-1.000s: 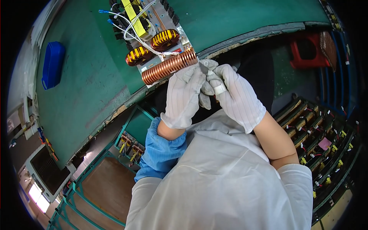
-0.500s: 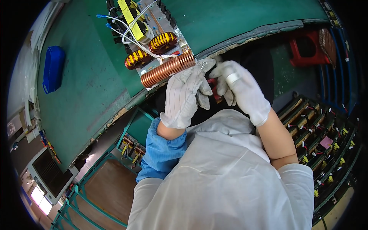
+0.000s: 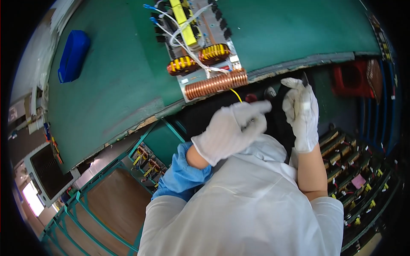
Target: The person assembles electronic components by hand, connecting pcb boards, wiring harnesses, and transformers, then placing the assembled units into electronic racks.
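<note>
A circuit board assembly lies at the bench's near edge, with a copper coil along its front end. Behind the coil sit two yellow-and-brown wound toroids, and white wires with blue terminals loop over the board. My left hand, in a white glove, is below the coil, its fingers blurred and bent around a small shiny spot. A yellow wire hangs from the coil's underside towards it. My gloved right hand is raised to the right, fingers closed; a thin dark piece shows at its tips.
The green bench has a worn front edge. A blue tray lies on its left. Beyond the bench's right end is a red stool. Racks of parts stand at lower right, and a green-framed cart at lower left.
My left hand has drawn back from the coil, down and to the right. My right hand has moved right, away from the left. The view has shifted, and a yellow wire now shows below the coil.
</note>
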`<action>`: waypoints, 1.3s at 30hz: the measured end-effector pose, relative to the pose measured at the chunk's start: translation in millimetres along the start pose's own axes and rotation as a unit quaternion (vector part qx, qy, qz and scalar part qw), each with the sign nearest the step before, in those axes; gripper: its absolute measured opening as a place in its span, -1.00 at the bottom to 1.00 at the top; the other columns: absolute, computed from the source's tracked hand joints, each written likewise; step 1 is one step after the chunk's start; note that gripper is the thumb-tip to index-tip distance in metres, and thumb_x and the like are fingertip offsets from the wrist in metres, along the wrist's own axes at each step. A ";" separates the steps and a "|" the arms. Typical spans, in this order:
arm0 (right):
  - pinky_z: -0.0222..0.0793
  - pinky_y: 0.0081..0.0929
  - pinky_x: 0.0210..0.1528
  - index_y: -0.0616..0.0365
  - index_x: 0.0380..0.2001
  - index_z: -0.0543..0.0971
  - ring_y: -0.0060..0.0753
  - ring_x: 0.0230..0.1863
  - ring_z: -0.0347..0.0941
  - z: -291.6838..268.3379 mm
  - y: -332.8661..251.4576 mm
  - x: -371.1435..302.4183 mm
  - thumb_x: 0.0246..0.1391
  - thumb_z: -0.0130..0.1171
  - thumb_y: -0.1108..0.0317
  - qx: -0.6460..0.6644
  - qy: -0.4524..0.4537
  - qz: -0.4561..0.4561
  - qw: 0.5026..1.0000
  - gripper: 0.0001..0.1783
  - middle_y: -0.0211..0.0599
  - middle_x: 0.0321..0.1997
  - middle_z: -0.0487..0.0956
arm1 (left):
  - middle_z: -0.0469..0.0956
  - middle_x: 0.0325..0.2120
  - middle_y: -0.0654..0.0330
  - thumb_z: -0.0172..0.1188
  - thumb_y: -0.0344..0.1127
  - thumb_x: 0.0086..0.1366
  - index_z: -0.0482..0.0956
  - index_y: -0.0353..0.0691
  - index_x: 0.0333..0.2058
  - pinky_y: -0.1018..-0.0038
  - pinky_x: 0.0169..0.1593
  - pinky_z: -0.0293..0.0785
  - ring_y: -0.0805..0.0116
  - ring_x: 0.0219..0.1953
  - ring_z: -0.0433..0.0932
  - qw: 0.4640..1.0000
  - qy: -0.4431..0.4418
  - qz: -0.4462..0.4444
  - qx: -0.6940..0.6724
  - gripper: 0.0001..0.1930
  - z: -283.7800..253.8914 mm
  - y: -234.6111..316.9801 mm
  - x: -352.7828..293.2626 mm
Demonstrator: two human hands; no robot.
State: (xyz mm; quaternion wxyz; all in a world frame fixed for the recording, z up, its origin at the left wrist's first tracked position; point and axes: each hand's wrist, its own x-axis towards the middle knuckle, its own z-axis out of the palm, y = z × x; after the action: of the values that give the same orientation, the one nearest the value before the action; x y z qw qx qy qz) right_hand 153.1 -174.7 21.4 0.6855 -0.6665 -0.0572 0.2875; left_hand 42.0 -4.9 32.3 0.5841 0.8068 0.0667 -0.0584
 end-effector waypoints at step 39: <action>0.00 -0.76 -0.73 0.22 -0.23 0.51 -0.80 -0.75 0.11 -3.1 -15.7 -12.0 0.24 -0.01 0.10 -0.037 0.021 0.038 0.998 -0.64 -0.52 -0.67 0.33 | 0.57 -0.40 0.20 0.06 -0.53 0.11 0.54 -0.20 -0.20 0.31 -0.23 0.42 0.14 -0.40 0.53 0.866 0.252 0.378 0.211 -0.74 -56.9 51.1 30.4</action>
State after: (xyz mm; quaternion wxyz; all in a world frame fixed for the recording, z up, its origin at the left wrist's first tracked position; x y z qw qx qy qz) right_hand 149.6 -182.2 39.5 0.6501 -0.6989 -0.0274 0.2971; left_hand 81.8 34.6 92.6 0.3403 0.8617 -0.1119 0.3594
